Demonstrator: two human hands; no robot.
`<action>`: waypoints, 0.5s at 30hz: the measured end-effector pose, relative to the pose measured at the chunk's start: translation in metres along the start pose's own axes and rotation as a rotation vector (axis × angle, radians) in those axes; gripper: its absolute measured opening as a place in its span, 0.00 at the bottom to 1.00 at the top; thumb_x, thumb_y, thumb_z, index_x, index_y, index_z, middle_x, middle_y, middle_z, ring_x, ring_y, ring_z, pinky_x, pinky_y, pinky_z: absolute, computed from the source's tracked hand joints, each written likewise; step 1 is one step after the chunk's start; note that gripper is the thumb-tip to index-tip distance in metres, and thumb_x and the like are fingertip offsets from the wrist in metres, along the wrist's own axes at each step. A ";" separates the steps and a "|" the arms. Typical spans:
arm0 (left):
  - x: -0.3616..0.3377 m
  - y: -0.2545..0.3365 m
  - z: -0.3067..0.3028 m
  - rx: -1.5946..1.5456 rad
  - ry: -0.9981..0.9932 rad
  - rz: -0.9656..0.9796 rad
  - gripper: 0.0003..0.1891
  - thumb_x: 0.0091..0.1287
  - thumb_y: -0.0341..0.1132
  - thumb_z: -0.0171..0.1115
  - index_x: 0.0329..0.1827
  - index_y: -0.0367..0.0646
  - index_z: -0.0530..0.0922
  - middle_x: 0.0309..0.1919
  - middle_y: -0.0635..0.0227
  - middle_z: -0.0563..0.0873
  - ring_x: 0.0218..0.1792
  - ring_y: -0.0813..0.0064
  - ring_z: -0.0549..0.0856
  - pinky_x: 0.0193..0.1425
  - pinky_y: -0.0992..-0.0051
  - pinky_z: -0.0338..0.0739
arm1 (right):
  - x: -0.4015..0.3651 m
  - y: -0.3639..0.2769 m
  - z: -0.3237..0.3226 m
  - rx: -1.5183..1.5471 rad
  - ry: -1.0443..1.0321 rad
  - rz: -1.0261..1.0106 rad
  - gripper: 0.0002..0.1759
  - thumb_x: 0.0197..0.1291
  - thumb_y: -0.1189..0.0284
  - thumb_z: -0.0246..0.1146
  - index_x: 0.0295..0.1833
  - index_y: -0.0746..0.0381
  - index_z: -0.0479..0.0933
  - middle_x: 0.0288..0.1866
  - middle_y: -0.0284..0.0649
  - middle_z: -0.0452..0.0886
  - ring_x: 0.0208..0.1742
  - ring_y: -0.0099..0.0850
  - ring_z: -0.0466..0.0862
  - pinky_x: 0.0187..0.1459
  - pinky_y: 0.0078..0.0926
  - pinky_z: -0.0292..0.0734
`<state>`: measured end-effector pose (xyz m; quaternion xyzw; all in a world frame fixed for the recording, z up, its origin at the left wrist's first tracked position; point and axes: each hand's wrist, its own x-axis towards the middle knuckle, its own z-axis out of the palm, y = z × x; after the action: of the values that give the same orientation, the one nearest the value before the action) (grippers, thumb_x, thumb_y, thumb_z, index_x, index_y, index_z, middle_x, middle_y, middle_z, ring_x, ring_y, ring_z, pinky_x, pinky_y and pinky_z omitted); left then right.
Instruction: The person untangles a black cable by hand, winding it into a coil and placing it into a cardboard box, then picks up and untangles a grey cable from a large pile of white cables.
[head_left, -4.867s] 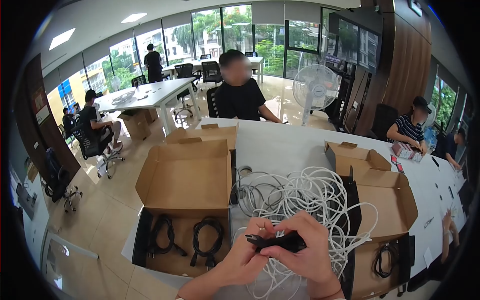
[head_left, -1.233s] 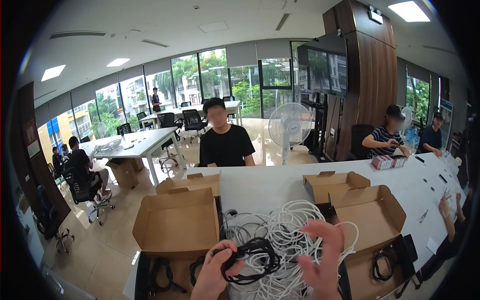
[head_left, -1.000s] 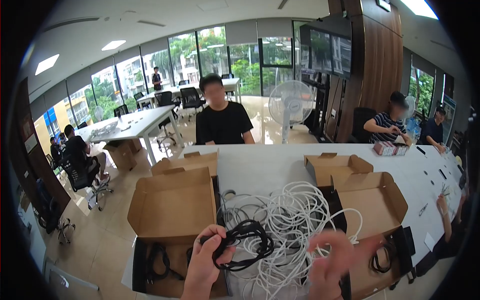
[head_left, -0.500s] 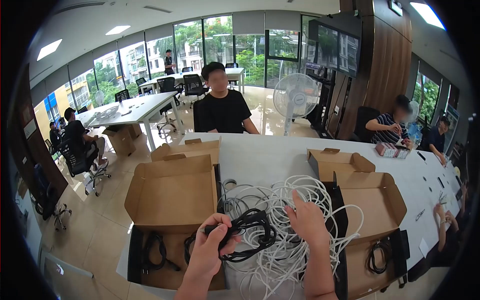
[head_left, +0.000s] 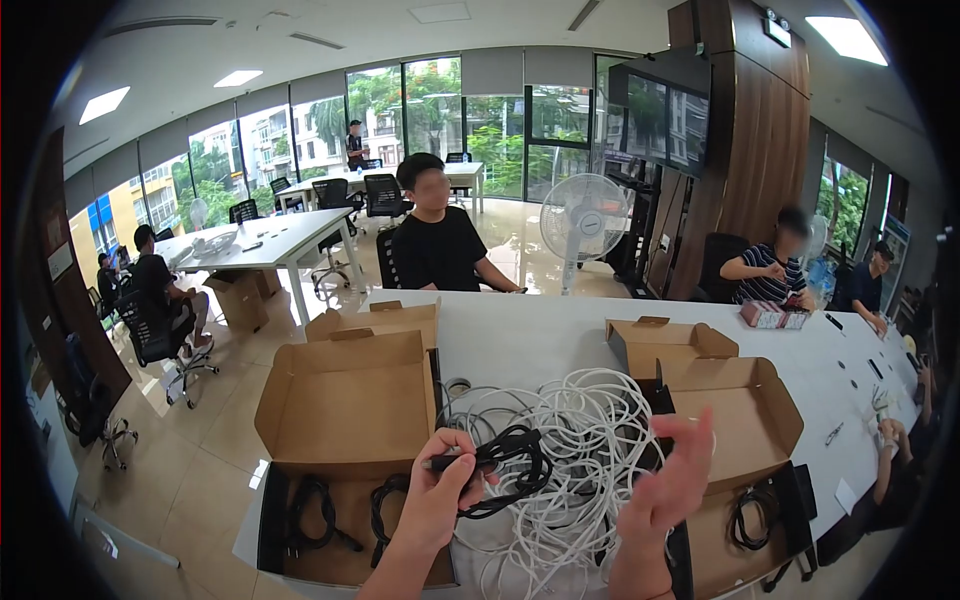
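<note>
At the lower centre of the frame, the left hand [head_left: 440,490] is gripping a coiled black cable [head_left: 515,470] beside the tangled white cables [head_left: 590,450]. To its right, the right hand [head_left: 670,480] is hovering with fingers spread, holding nothing, near the right-hand open box [head_left: 735,400].

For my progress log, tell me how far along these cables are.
Looks done: two coiled black cables in the left box, another coiled cable in the right box. In hand: looped black cable, in the left hand. Apparently left: white cables, loosely tangled between the boxes.
</note>
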<state>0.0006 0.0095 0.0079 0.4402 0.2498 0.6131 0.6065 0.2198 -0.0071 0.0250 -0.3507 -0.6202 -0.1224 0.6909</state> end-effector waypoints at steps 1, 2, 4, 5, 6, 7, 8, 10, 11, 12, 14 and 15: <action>-0.001 -0.001 -0.001 -0.019 0.000 -0.009 0.03 0.69 0.29 0.51 0.42 0.44 0.68 0.27 0.58 0.82 0.14 0.87 0.64 0.19 0.86 0.57 | -0.001 -0.004 -0.005 -0.032 0.009 -0.074 0.41 0.65 0.53 0.52 0.71 0.73 0.52 0.49 0.51 0.73 0.48 0.38 0.74 0.50 0.37 0.70; -0.002 -0.002 -0.002 -0.036 -0.003 -0.014 0.03 0.69 0.28 0.51 0.42 0.42 0.68 0.27 0.57 0.82 0.15 0.88 0.64 0.19 0.86 0.57 | -0.002 -0.007 -0.010 -0.062 0.023 -0.151 0.43 0.67 0.50 0.48 0.74 0.71 0.48 0.54 0.54 0.71 0.52 0.41 0.73 0.54 0.41 0.68; 0.000 -0.002 -0.001 -0.041 -0.006 -0.018 0.03 0.68 0.26 0.51 0.43 0.41 0.69 0.28 0.55 0.82 0.16 0.88 0.63 0.20 0.86 0.57 | -0.006 -0.008 -0.015 -0.004 0.131 -0.319 0.44 0.67 0.46 0.42 0.75 0.68 0.42 0.64 0.59 0.64 0.61 0.48 0.68 0.62 0.50 0.64; 0.000 -0.002 0.000 -0.032 -0.002 -0.021 0.03 0.68 0.26 0.51 0.43 0.41 0.69 0.28 0.56 0.82 0.16 0.88 0.63 0.20 0.86 0.57 | -0.007 -0.009 -0.013 0.023 0.247 -0.411 0.44 0.67 0.46 0.41 0.75 0.67 0.41 0.64 0.59 0.63 0.62 0.49 0.68 0.63 0.50 0.63; 0.000 -0.003 0.000 -0.024 0.006 -0.027 0.03 0.68 0.26 0.51 0.42 0.41 0.69 0.28 0.56 0.82 0.16 0.88 0.63 0.20 0.86 0.57 | -0.008 -0.011 -0.011 0.049 0.360 -0.500 0.44 0.67 0.46 0.41 0.75 0.67 0.41 0.65 0.59 0.63 0.63 0.50 0.68 0.64 0.51 0.62; 0.000 -0.005 0.000 -0.010 -0.004 -0.034 0.03 0.68 0.26 0.51 0.42 0.41 0.69 0.28 0.56 0.82 0.16 0.89 0.63 0.20 0.86 0.57 | -0.005 -0.014 -0.010 0.068 0.349 -0.457 0.43 0.66 0.45 0.42 0.73 0.68 0.47 0.64 0.58 0.65 0.63 0.50 0.68 0.64 0.48 0.63; 0.001 -0.007 -0.001 0.004 -0.012 -0.038 0.03 0.69 0.26 0.51 0.42 0.41 0.69 0.28 0.57 0.82 0.16 0.89 0.63 0.20 0.86 0.57 | -0.002 -0.018 -0.010 0.086 0.338 -0.414 0.42 0.65 0.44 0.44 0.70 0.69 0.54 0.62 0.57 0.67 0.64 0.49 0.68 0.64 0.46 0.64; 0.002 -0.009 0.001 0.053 -0.010 -0.035 0.02 0.68 0.26 0.51 0.41 0.41 0.69 0.27 0.58 0.82 0.16 0.88 0.64 0.20 0.86 0.58 | 0.007 -0.017 -0.011 -0.064 0.063 -0.190 0.39 0.65 0.47 0.49 0.65 0.72 0.61 0.61 0.53 0.69 0.62 0.49 0.69 0.62 0.43 0.65; 0.003 -0.011 0.004 0.088 0.001 -0.028 0.02 0.68 0.26 0.51 0.40 0.41 0.69 0.27 0.59 0.81 0.15 0.88 0.65 0.20 0.86 0.59 | 0.016 -0.015 -0.011 -0.150 -0.124 -0.101 0.36 0.64 0.50 0.53 0.63 0.72 0.65 0.61 0.52 0.69 0.63 0.50 0.69 0.62 0.42 0.65; 0.001 -0.013 0.005 0.126 0.013 -0.023 0.02 0.67 0.27 0.51 0.40 0.42 0.69 0.26 0.60 0.81 0.15 0.87 0.67 0.20 0.85 0.61 | 0.031 -0.010 -0.008 -0.210 -0.393 -0.039 0.33 0.63 0.55 0.56 0.64 0.71 0.66 0.64 0.52 0.68 0.66 0.52 0.67 0.63 0.43 0.64; 0.000 -0.014 0.004 0.137 -0.023 -0.043 0.02 0.67 0.25 0.51 0.40 0.40 0.68 0.27 0.61 0.80 0.16 0.87 0.67 0.22 0.85 0.63 | 0.020 0.023 0.011 -0.312 -0.558 -0.008 0.30 0.59 0.65 0.59 0.65 0.69 0.67 0.67 0.52 0.66 0.68 0.53 0.64 0.65 0.44 0.63; -0.001 -0.016 0.005 0.136 -0.040 -0.047 0.02 0.66 0.25 0.51 0.40 0.40 0.68 0.26 0.61 0.80 0.16 0.87 0.67 0.22 0.85 0.64 | 0.016 0.032 0.019 -0.362 -0.639 0.006 0.30 0.57 0.71 0.61 0.65 0.69 0.67 0.68 0.52 0.65 0.69 0.53 0.63 0.65 0.44 0.62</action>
<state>0.0136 0.0100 -0.0034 0.4867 0.2891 0.5712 0.5944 0.2281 0.0328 0.0293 -0.4897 -0.7719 -0.1125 0.3896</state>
